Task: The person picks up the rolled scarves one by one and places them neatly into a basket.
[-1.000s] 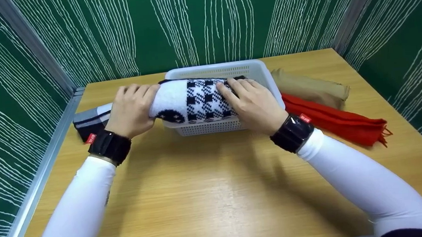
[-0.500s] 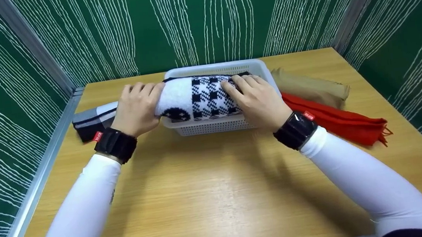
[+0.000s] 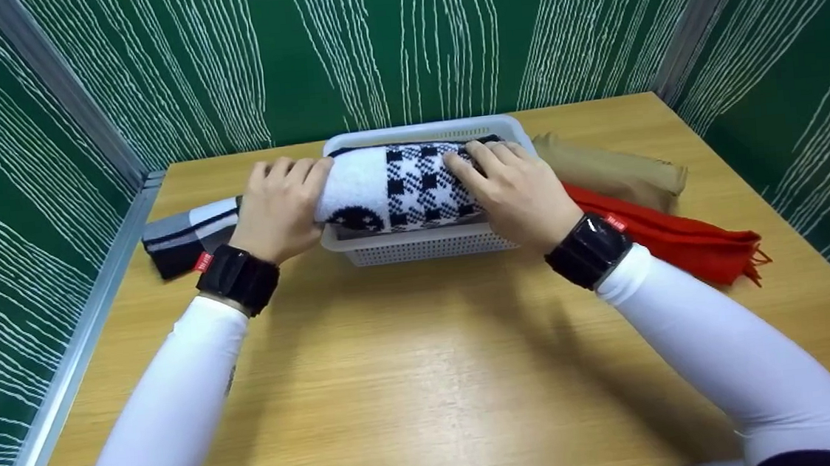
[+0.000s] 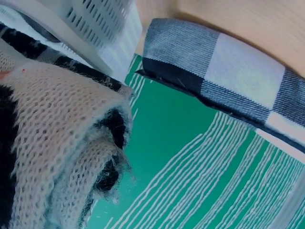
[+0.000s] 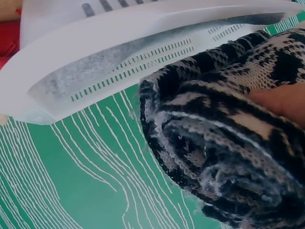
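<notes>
A rolled black-and-white knitted scarf (image 3: pixel 411 185) hangs level over the white plastic basket (image 3: pixel 431 249). My left hand (image 3: pixel 281 206) grips its left end, and my right hand (image 3: pixel 519 191) holds the right end, fingers over the top. In the left wrist view, the scarf's white end (image 4: pixel 66 114) shows loose folded edges beside the basket wall (image 4: pixel 107 28). From the right wrist, the coiled end of the scarf (image 5: pixel 224 157) is visible, with a fingertip (image 5: pixel 281 101) pressed on it. Something grey and fuzzy (image 5: pixel 90 71) lies inside the basket, mostly hidden.
Left of the basket lies a folded grey, white and black checked cloth (image 3: pixel 193 232). To the right are a folded tan cloth (image 3: pixel 617 169) and a red fringed scarf (image 3: pixel 675 238). Green panels with white lines (image 3: pixel 430 46) enclose the wooden table (image 3: pixel 412 381).
Both hands have shifted slightly right and away from me, carrying the rolled scarf further over the basket. The basket and the other cloths stay in place.
</notes>
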### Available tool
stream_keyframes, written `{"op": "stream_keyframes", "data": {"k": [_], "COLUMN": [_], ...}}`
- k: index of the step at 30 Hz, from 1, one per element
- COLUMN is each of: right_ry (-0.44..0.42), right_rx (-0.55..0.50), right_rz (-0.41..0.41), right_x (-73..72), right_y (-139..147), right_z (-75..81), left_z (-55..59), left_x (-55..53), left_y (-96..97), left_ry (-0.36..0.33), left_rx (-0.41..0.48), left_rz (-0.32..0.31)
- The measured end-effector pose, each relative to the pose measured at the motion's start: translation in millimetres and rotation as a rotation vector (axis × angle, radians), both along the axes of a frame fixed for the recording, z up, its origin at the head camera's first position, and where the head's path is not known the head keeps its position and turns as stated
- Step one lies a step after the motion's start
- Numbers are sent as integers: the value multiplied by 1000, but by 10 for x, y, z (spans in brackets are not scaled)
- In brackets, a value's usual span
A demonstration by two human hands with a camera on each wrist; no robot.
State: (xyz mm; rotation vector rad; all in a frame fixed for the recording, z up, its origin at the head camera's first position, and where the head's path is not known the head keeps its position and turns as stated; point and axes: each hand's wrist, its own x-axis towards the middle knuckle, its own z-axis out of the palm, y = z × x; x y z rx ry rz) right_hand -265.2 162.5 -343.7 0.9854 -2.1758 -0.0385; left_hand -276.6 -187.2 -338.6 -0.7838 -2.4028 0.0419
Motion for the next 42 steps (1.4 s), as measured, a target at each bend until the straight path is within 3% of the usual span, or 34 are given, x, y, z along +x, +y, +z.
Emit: {"op": "stream_keyframes", "data": {"k": [9,19,42], "right_ry": [-6,-23,-72], "right_rx": [-16,10,9], "right_rz": [-5,-29,-83], "right_x": [-29,-48,-114], "right_y": [74,141,225], "right_z": [-16,14,60], "left_z": [6,1,15], "left_x": [-33,-58,-136], "left_y": [97,183,311], "left_ry": [-43,-18,-39], "left_rx": [-22,-18,-20], "left_rz": [17,16,21]}}
